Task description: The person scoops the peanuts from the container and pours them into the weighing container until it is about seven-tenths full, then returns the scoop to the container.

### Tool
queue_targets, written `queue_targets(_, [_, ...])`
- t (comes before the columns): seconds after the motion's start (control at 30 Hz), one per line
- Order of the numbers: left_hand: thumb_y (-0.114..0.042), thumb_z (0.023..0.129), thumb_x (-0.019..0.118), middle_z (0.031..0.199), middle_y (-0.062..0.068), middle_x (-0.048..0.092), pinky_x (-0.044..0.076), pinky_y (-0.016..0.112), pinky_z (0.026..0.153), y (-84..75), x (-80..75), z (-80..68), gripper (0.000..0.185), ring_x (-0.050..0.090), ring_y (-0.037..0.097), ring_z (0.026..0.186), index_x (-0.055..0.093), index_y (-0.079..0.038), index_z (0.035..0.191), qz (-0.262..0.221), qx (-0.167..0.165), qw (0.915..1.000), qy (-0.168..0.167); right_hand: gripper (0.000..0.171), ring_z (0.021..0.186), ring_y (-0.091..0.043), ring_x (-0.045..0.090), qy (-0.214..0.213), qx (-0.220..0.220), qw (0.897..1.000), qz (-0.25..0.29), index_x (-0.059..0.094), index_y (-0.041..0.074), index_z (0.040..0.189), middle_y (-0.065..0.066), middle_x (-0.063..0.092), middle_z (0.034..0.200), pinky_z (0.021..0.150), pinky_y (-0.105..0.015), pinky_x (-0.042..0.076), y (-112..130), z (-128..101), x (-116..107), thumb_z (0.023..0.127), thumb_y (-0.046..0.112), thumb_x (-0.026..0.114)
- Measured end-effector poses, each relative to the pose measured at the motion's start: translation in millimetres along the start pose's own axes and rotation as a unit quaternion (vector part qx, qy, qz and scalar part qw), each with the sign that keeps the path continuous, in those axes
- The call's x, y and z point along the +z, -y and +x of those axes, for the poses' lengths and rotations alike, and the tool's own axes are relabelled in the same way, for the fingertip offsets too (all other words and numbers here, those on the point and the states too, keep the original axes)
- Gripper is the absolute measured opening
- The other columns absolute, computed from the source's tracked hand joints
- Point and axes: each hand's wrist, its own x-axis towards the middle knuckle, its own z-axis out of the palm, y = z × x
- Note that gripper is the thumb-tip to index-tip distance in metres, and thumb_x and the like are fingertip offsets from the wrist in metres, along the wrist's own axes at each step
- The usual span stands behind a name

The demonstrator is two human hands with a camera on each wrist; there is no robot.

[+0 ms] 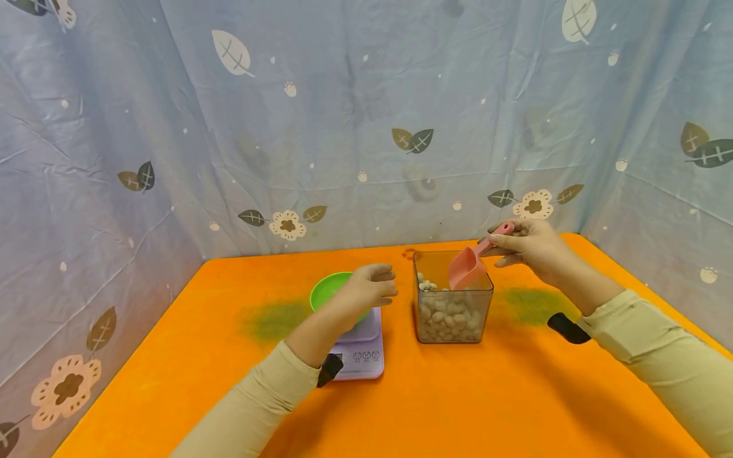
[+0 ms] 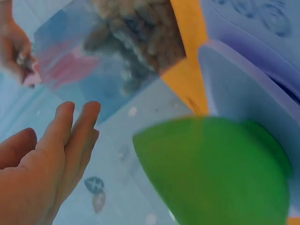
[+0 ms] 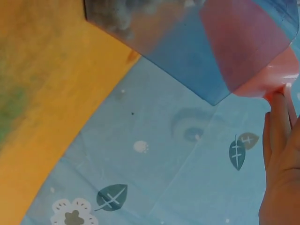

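A clear square container of pale beans stands on the orange table. My right hand pinches the handle of a pink scoop whose bowl dips into the container's top. In the right wrist view the scoop shows through the clear container wall. A green bowl sits on a lilac scale. My left hand hovers over the bowl's right side with fingers relaxed, holding nothing. The left wrist view shows that hand beside the bowl.
Blue leaf-print cloth walls the table on three sides. Green smudges mark the tabletop left of the scale and right of the container. A black wrist strap shows on my right arm.
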Motion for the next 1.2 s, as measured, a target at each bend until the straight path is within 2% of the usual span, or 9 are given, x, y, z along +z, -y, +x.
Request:
queue_targets(0.1, [0.0, 0.101, 0.046, 0.147, 0.028, 0.038, 0.046, 0.045, 0.102, -1.7, 10.1, 9.3, 0.051, 0.049, 0.042, 0.126, 0.029, 0.01, 0.147, -0.005, -0.006, 1.0, 0.005, 0.021, 0.08, -0.006, 0.069, 0.001, -0.003, 0.998, -0.069, 0.05, -0.015, 0.11, 0.003, 0.071, 0.088, 0.064, -0.026, 0.06, -1, 3, 6, 0.1, 0.003, 0.053])
queue_targets(0.2, [-0.002, 0.101, 0.048, 0.147, 0.029, 0.036, 0.046, 0.045, 0.102, -3.6, 20.0, 18.9, 0.052, 0.048, 0.042, 0.126, 0.028, 0.01, 0.147, -0.011, -0.013, 0.9998, 0.003, 0.027, 0.077, -0.006, 0.068, 0.007, -0.001, 0.994, -0.11, 0.048, -0.019, 0.116, -0.004, 0.07, 0.09, 0.064, -0.028, 0.06, -3, 7, 14, 0.099, 0.001, 0.054])
queue_targets(0.27, [-0.002, 0.1, 0.05, 0.147, 0.029, 0.036, 0.047, 0.045, 0.102, -3.7, 25.1, 24.9, 0.053, 0.047, 0.042, 0.127, 0.029, 0.011, 0.147, -0.01, -0.015, 0.9998, -0.002, 0.031, 0.076, -0.006, 0.068, 0.013, 0.001, 0.993, -0.121, 0.047, -0.02, 0.12, -0.007, 0.07, 0.09, 0.063, -0.028, 0.06, -5, 10, 20, 0.098, 0.0, 0.054])
queue_targets(0.37, [-0.001, 0.1, 0.05, 0.144, 0.03, 0.039, 0.047, 0.046, 0.101, -1.9, 30.9, 32.1, 0.051, 0.047, 0.04, 0.127, 0.031, 0.012, 0.145, -0.011, -0.017, 0.9998, -0.003, 0.028, 0.073, -0.011, 0.067, 0.026, 0.004, 0.993, -0.112, 0.049, -0.02, 0.118, -0.007, 0.069, 0.087, 0.061, -0.029, 0.06, -9, 12, 27, 0.098, 0.0, 0.055])
queue_targets(0.53, [0.004, 0.1, 0.047, 0.142, 0.029, 0.042, 0.048, 0.045, 0.1, 4.1, 35.3, 39.1, 0.048, 0.05, 0.038, 0.125, 0.033, 0.014, 0.144, -0.029, -0.016, 0.9994, 0.004, 0.024, 0.074, -0.018, 0.069, 0.048, 0.013, 0.997, -0.064, 0.051, -0.018, 0.114, -0.006, 0.069, 0.085, 0.06, -0.03, 0.06, -13, 13, 32, 0.098, 0.001, 0.054])
queue_targets(0.73, [0.002, 0.101, 0.047, 0.145, 0.028, 0.039, 0.046, 0.047, 0.101, 4.1, 36.0, 39.9, 0.048, 0.047, 0.038, 0.127, 0.032, 0.01, 0.146, -0.037, -0.021, 0.9991, 0.003, 0.02, 0.081, -0.013, 0.071, 0.062, 0.022, 0.998, -0.009, 0.051, -0.013, 0.111, -0.003, 0.071, 0.088, 0.062, -0.028, 0.06, -18, 10, 31, 0.1, 0.003, 0.051])
queue_targets(0.83, [0.002, 0.101, 0.046, 0.144, 0.028, 0.039, 0.045, 0.048, 0.102, 3.9, 36.9, 40.1, 0.047, 0.045, 0.038, 0.129, 0.033, 0.011, 0.145, -0.045, -0.02, 0.9988, 0.005, 0.015, 0.081, -0.012, 0.071, 0.049, 0.015, 0.998, 0.045, 0.053, -0.01, 0.107, -0.002, 0.072, 0.087, 0.062, -0.024, 0.059, -20, 8, 28, 0.101, 0.004, 0.05])
queue_targets(0.97, [0.003, 0.102, 0.043, 0.144, 0.027, 0.041, 0.045, 0.048, 0.103, 3.8, 36.9, 39.9, 0.045, 0.044, 0.038, 0.13, 0.034, 0.011, 0.145, -0.051, -0.022, 0.9984, 0.009, 0.013, 0.081, -0.012, 0.071, 0.039, 0.026, 0.991, 0.123, 0.052, -0.007, 0.106, -0.004, 0.072, 0.087, 0.063, -0.022, 0.058, -20, 7, 26, 0.101, 0.004, 0.05])
queue_targets(1.2, [-0.001, 0.103, 0.043, 0.144, 0.024, 0.043, 0.045, 0.046, 0.103, 4.3, 36.3, 39.2, 0.045, 0.043, 0.036, 0.132, 0.034, 0.007, 0.147, -0.041, -0.029, 0.9986, 0.014, 0.009, 0.081, -0.014, 0.072, 0.036, 0.049, 0.975, 0.212, 0.058, -0.003, 0.098, -0.009, 0.072, 0.087, 0.065, -0.02, 0.058, -23, 5, 21, 0.1, 0.003, 0.05])
